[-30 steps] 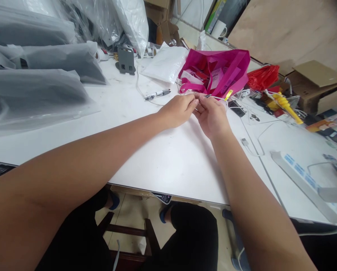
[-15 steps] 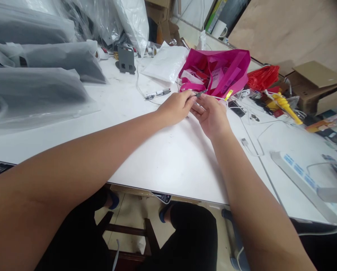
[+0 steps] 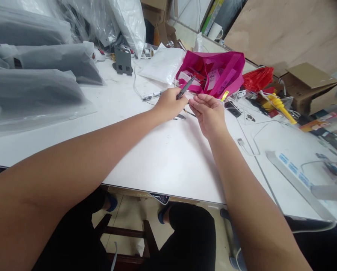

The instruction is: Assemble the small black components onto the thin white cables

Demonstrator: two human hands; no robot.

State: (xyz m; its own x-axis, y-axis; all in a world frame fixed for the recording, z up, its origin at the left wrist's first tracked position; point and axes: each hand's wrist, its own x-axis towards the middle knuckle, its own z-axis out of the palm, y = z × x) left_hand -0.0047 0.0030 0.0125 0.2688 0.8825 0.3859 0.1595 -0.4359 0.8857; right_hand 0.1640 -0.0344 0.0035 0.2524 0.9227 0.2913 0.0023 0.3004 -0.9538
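My left hand (image 3: 168, 104) is closed around a dark pen barrel (image 3: 187, 86), which sticks up at a slant above the thumb. Close on its right, my right hand (image 3: 212, 114) has thumb and fingers pinched together. Whatever lies between those fingertips, if anything, is too small to make out. Beneath the hands, a small silvery pointed piece (image 3: 181, 117) and a thin dark piece (image 3: 190, 113) show on the white table (image 3: 168, 162). Behind my left wrist lies a clear-and-black pen (image 3: 151, 95), partly covered by the hand.
A magenta bag (image 3: 230, 67) full of packets stands just beyond my hands, beside a white plastic package (image 3: 164, 64). Grey plastic-wrapped bundles (image 3: 35, 90) fill the left. At right are cables, a yellow tool (image 3: 281, 107), a power strip (image 3: 289, 169) and an open cardboard box (image 3: 306, 84).
My hands have drawn slightly apart. The dark pen barrel has tilted up in my left hand, and the small pieces below have come into view. The whole view has shifted slightly.
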